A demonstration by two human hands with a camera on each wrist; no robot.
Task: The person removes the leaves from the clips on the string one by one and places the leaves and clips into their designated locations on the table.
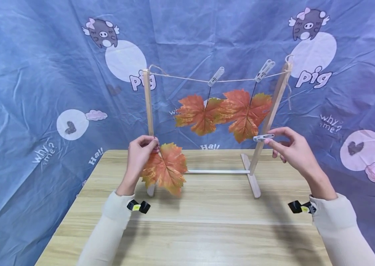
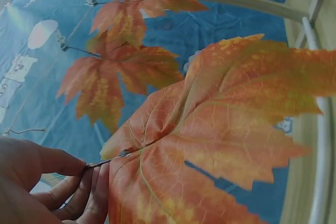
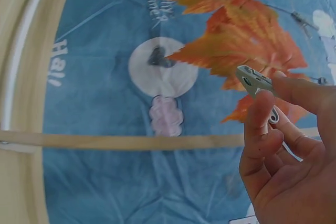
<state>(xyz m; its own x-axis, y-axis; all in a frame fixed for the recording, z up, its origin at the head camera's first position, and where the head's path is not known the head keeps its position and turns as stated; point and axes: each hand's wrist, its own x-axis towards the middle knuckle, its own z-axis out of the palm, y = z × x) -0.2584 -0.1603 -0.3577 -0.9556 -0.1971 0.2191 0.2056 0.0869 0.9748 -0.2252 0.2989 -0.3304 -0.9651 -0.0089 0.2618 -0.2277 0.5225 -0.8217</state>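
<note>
My left hand (image 1: 141, 152) pinches the thin dark stem of an orange maple leaf (image 1: 167, 168), which hangs in front of the rack's left post. In the left wrist view the leaf (image 2: 210, 124) spreads out from the fingertips. Between thumb and fingers my right hand (image 1: 290, 147) holds a pale clothespin (image 1: 263, 137), beside the right post. Two more maple leaves (image 1: 199, 114) (image 1: 247, 112) hang by their stems from a string (image 1: 187, 78), each held by a clothespin (image 1: 216, 76) (image 1: 265, 70); these two leaves overlap at their edges.
The string runs between two wooden posts (image 1: 148, 103) (image 1: 278, 94), tied at their tops with loose ends. A white rod (image 1: 219, 171) joins the posts low down. The rack stands on a wooden table (image 1: 207, 236), with a blue patterned cloth (image 1: 187, 33) behind.
</note>
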